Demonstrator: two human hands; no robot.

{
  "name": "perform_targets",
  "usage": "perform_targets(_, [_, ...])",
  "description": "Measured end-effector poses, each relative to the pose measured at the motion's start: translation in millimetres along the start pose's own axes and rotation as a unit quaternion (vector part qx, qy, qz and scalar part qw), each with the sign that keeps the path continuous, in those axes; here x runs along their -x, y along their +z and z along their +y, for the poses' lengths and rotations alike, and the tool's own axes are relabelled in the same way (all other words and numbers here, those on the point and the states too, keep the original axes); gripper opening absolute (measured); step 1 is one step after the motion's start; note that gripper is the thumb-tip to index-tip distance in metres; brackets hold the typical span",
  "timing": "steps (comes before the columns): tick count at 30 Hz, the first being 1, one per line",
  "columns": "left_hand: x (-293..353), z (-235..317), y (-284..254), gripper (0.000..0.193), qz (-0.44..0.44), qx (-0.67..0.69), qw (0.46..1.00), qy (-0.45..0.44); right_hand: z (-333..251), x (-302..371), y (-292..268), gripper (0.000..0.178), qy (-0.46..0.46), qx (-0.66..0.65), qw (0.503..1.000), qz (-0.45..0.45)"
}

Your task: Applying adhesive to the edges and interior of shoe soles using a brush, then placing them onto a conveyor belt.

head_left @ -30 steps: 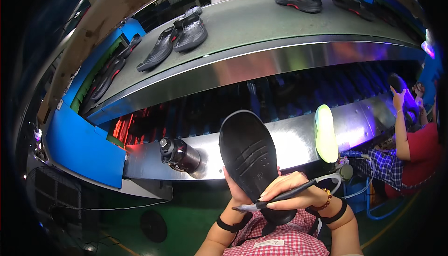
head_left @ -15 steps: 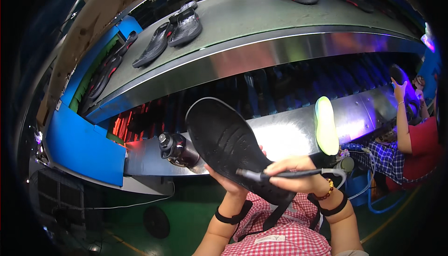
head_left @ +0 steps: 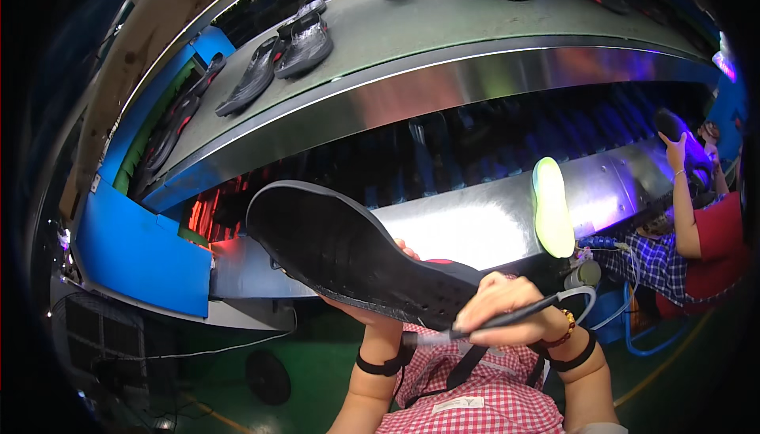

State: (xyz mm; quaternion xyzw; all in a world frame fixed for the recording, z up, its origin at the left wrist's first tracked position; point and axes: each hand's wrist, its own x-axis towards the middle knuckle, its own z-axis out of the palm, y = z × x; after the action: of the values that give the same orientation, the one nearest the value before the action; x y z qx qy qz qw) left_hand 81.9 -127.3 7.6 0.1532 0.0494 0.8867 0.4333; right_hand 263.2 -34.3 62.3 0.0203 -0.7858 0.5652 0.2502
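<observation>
A large black shoe sole (head_left: 340, 248) is held up in front of me, tilted, its hollow side toward me and its broad end to the left. My left hand (head_left: 358, 310) grips it from beneath and behind; part of the hand is hidden, with fingertips showing past the far edge. In my right hand (head_left: 503, 306) is a slim dark brush (head_left: 518, 316) with a thin grey hose at its back end. The brush's pale, blurred tip lies by the sole's near edge; whether it touches is unclear.
Beyond a metal ledge (head_left: 459, 232) runs a green conveyor belt (head_left: 419, 18) carrying several black soles (head_left: 307, 45). A yellow-green sole-shaped piece (head_left: 552, 208) rests on the ledge. At the right, a co-worker's hand (head_left: 674, 151) holds a dark sole. A blue panel (head_left: 134, 248) stands left.
The sole has swung left and tilted flatter, now covering the dark bottle on the ledge. My right hand has brought the brush down to the near edge. Another black piece appears on the belt's far side.
</observation>
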Motion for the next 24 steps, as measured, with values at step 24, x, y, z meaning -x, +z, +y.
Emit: perform_targets(24, [-6, 9, 10, 0.096, -0.009, -0.023, 0.999, 0.041, 8, 30, -15, 0.022, 0.103, -0.035, 0.994, -0.032])
